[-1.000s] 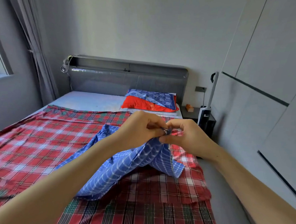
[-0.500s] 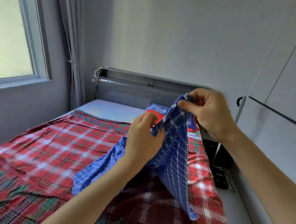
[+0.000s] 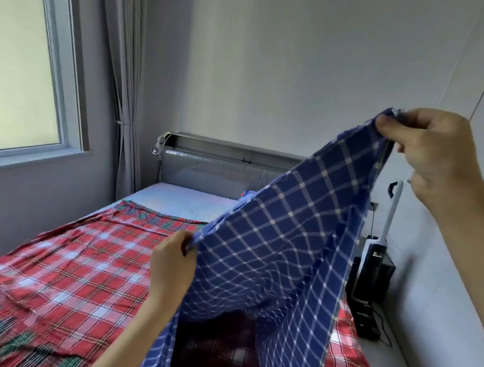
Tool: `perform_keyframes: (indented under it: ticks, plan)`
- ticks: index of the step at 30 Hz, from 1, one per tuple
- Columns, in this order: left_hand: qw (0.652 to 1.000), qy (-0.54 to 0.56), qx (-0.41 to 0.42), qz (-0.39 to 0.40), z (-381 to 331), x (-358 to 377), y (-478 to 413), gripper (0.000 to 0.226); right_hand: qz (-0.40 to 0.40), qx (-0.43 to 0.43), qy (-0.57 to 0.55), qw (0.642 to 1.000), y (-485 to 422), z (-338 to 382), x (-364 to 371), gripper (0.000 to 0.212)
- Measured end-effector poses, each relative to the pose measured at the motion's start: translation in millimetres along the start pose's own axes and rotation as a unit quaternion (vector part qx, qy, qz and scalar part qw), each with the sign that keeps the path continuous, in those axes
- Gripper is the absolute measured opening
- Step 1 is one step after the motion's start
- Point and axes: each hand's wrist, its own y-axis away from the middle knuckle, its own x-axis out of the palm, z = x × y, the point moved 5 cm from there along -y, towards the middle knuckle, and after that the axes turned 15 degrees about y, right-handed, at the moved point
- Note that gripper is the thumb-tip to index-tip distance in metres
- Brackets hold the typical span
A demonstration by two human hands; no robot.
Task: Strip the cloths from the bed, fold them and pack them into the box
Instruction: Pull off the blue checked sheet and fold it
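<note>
A blue checked cloth (image 3: 273, 256) hangs spread in the air over the bed. My right hand (image 3: 432, 155) pinches its top corner high at the right. Lower down, near the middle, my left hand (image 3: 173, 267) grips the cloth's left edge. The cloth droops from both hands down toward the bed. Under it a red plaid cloth (image 3: 82, 273) lies flat across the bed, with a darker green-and-red plaid part (image 3: 7, 339) at the near left. No box is in view.
The grey headboard (image 3: 208, 164) stands at the far end, with bare pale mattress (image 3: 183, 199) before it. A white upright vacuum (image 3: 378, 248) and a dark bedside stand (image 3: 369, 304) sit right of the bed. Window (image 3: 18, 62) and curtain (image 3: 121, 91) are left.
Both hands drew apart: my right hand rose high to the right with the cloth's corner, my left slid down along its edge. The blue cloth lifted off the bed and spread out.
</note>
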Motion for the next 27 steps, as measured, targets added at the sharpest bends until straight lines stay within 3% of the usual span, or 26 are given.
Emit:
perform_keyframes:
  ticks: [2,5,9,13,16,17,18,19,21,22,24,25,27]
  plan:
    - [0.986,0.089,-0.124,0.063,11.5,1.2,-10.8,0.009,-0.013,0.04,0.001,0.999,-4.1,-24.3,-9.0,0.021]
    - [0.922,0.237,-0.262,0.161,2.9,10.1,-9.4,0.02,-0.034,0.121,0.011,0.992,-2.8,-75.6,-19.7,0.023]
    - [0.873,0.307,-0.265,0.271,-36.5,21.4,-2.3,0.031,-0.043,0.219,0.128,0.966,11.0,-155.1,-38.7,0.022]
    - [0.856,0.303,-0.22,0.357,-75.9,29.5,-6.4,0.028,0.011,0.243,0.331,0.912,35.8,-203.9,-44.1,0.031]
    - [0.845,0.281,-0.199,0.41,-96.5,43.2,-1.5,0.037,0.058,0.22,0.527,0.819,54.6,-207.3,-26.5,0.021]
    - [0.841,0.284,-0.201,0.415,-99.2,46.9,-0.1,0.04,0.064,0.189,0.566,0.8,59.5,-200.1,-16.3,0.024]
    - [0.837,0.287,-0.202,0.421,-101.1,50.1,1.8,0.041,0.08,0.143,0.568,0.807,65.3,-190.6,-4.5,0.036]
    - [0.833,0.287,-0.199,0.428,-102.3,52.6,4.2,0.04,0.12,0.107,0.511,0.844,73.9,-177.2,8.7,0.054]
    - [0.829,0.278,-0.186,0.448,-102.8,56.6,9.3,0.032,0.29,0.096,0.243,0.921,103.9,-136.2,40.1,0.081]
    - [0.828,0.269,-0.18,0.458,-102.5,58.0,12.1,0.028,0.381,0.093,0.109,0.913,123.2,-111.7,56.4,0.086]
    - [0.824,0.252,-0.174,0.477,-102.2,59.2,17.8,0.029,0.493,0.065,0.028,0.867,153.1,-86.7,80.1,0.089]
    - [0.819,0.247,-0.173,0.488,-102.3,59.7,20.7,0.032,0.513,0.05,0.026,0.857,161.3,-86.6,88.7,0.087]
    - [0.82,0.235,-0.168,0.495,-100.7,56.2,25.3,0.033,0.514,0.047,0.021,0.857,168.0,-88.0,102.9,0.061]
